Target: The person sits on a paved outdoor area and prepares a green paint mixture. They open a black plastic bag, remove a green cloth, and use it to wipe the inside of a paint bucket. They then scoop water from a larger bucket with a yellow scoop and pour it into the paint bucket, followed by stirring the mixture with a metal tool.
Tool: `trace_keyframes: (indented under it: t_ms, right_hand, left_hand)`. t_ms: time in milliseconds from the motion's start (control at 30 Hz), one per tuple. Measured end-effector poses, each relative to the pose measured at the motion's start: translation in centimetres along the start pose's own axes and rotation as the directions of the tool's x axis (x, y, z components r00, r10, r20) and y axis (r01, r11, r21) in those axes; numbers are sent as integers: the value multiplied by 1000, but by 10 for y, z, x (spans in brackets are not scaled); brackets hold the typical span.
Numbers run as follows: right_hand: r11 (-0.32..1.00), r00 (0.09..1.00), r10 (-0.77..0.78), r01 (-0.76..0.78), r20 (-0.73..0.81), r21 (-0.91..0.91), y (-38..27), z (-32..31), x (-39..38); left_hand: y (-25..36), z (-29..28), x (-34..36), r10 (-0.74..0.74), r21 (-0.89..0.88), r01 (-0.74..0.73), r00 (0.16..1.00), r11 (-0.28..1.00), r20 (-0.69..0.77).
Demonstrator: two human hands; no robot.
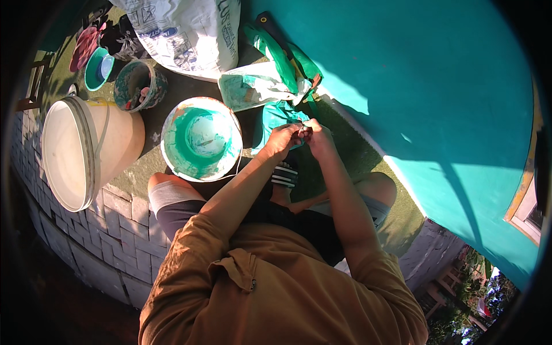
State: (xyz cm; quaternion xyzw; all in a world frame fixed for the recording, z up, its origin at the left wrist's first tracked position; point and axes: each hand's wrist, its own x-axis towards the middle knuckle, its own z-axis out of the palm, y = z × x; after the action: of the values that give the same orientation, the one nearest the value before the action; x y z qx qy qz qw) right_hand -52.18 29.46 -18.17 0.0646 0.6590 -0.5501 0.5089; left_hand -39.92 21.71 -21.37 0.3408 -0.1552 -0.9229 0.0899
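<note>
My left hand (280, 142) and my right hand (318, 140) meet in front of me, fingers closed in a pinch. Between them they grip the gathered edge of a thin teal plastic bag (265, 127), which hangs and spreads beneath and to the left of the fingers. The exact pinched part is small and partly covered by my fingertips. Left of my left forearm stands a white bucket (201, 138), its inside smeared with teal paint. Just beyond the bag sits a paint-streaked rectangular tray (234, 92) with crumpled white plastic in it.
A large white bucket (123, 135) lies tipped at left. Behind it are a dirty pail (158, 92) and a teal basin (92, 77). A big white sack (190, 34) stands at the back. Green packaging (276, 57) leans near the teal wall (414, 86) on the right.
</note>
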Motion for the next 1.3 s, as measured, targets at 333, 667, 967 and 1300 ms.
trace_keyframes:
  t_ms: [333, 667, 967, 1300]
  right_hand:
    - [956, 968, 249, -252, 41, 152, -14, -11, 6]
    - [908, 917, 391, -398, 73, 135, -41, -15, 7]
    - [952, 952, 304, -305, -33, -36, -51, -11, 9]
    - [765, 892, -447, 423, 73, -485, -19, -20, 19]
  left_hand:
    - [-6, 18, -1, 298, 324, -250, 949, 912, -106]
    - [15, 29, 2, 657, 846, -431, 742, 315, 134]
    - [32, 31, 15, 649, 872, -468, 619, -148, 442]
    - [58, 9, 44, 172, 786, -171, 982, 595, 83]
